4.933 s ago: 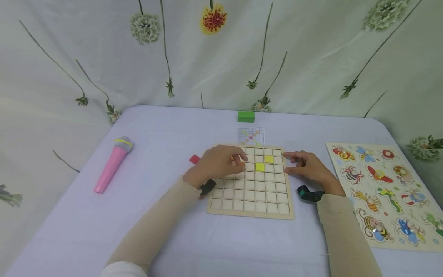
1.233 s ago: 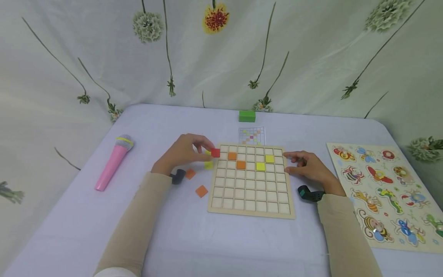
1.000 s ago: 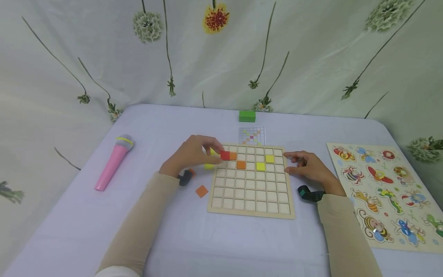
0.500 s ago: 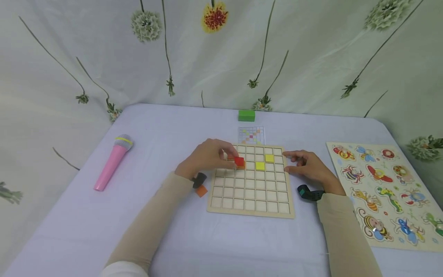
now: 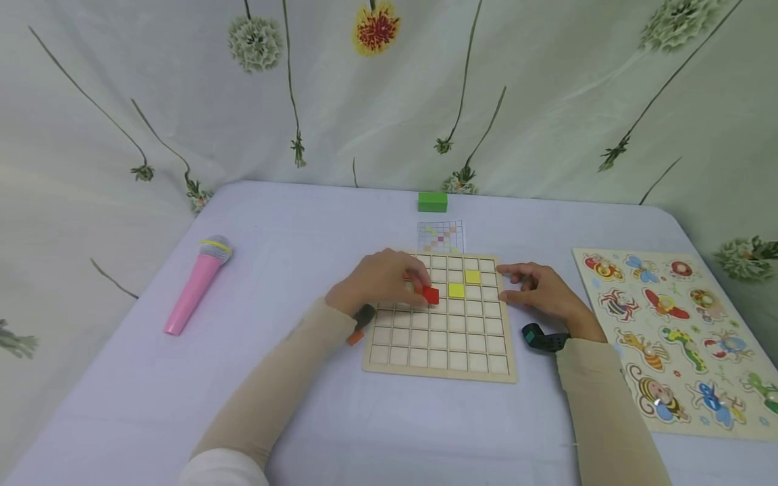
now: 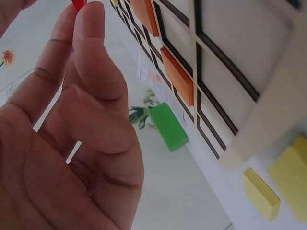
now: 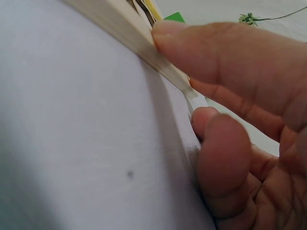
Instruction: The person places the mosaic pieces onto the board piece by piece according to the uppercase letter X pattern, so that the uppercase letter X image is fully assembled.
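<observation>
My left hand (image 5: 389, 278) pinches a red square tile (image 5: 431, 295) between thumb and fingers, over the wooden grid board (image 5: 440, 373). In the left wrist view the red tile (image 6: 78, 4) barely shows at the fingertips. Two orange tiles (image 6: 177, 79) sit in the board's cells there; my left hand mostly covers them in the head view. Two yellow tiles (image 5: 456, 291) lie in cells right of the red one. My right hand (image 5: 537, 290) touches the board's right edge with thumb and index fingertips, its other fingers relaxed.
Loose yellow tiles (image 6: 261, 194) lie beside the board, and a loose orange tile (image 5: 355, 338) shows by my left wrist. Behind the board are a printed grid card (image 5: 440, 236) and a green block (image 5: 433, 202). A pink toy microphone (image 5: 197, 287) lies left, an insect puzzle board (image 5: 675, 337) right.
Two orange tiles were set in the board earlier. My left hand then picked up the red tile left of the board and carried it right, over the grid. My right hand stays put.
</observation>
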Action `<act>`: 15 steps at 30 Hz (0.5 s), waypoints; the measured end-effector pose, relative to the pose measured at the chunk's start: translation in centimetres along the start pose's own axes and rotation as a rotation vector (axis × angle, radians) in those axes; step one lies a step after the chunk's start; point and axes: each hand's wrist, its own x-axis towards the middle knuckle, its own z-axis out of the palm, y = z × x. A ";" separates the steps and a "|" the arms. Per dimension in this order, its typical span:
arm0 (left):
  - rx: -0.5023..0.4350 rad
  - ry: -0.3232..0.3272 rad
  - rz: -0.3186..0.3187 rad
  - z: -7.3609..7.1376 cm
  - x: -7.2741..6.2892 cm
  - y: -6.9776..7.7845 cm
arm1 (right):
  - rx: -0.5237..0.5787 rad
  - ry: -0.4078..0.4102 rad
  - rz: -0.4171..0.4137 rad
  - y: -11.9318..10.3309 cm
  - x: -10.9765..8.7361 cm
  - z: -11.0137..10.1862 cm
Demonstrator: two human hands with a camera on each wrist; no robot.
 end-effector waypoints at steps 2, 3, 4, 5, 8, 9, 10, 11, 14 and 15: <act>0.032 -0.006 0.008 0.3 0.2 0.1 | 0.003 0.000 -0.006 0.0 0.0 0.0; 0.052 -0.009 0.015 0.4 0.4 0.2 | 0.004 0.000 -0.007 0.0 0.0 0.0; 0.074 -0.011 0.021 0.5 0.5 0.3 | 0.002 0.000 -0.009 0.0 -0.1 0.0; 0.096 -0.012 0.025 0.6 0.6 0.4 | 0.003 0.000 -0.006 0.0 0.0 0.0; 0.151 -0.028 0.033 0.9 0.8 0.7 | 0.001 -0.002 -0.003 -0.1 0.0 0.0; 0.161 -0.037 0.033 0.9 0.9 0.8 | 0.000 -0.002 -0.002 0.0 0.0 0.0; 0.167 -0.043 0.031 1.0 1.0 0.9 | 0.001 -0.002 -0.001 0.0 0.0 0.1; 0.171 -0.050 0.030 1.0 1.0 1.0 | 0.002 -0.002 -0.001 0.0 0.0 0.1; 0.179 -0.062 0.021 1.2 1.2 1.3 | 0.005 -0.002 -0.005 0.0 0.0 0.1; 0.179 -0.063 0.015 1.2 1.2 1.3 | 0.005 -0.002 -0.005 0.0 0.0 0.1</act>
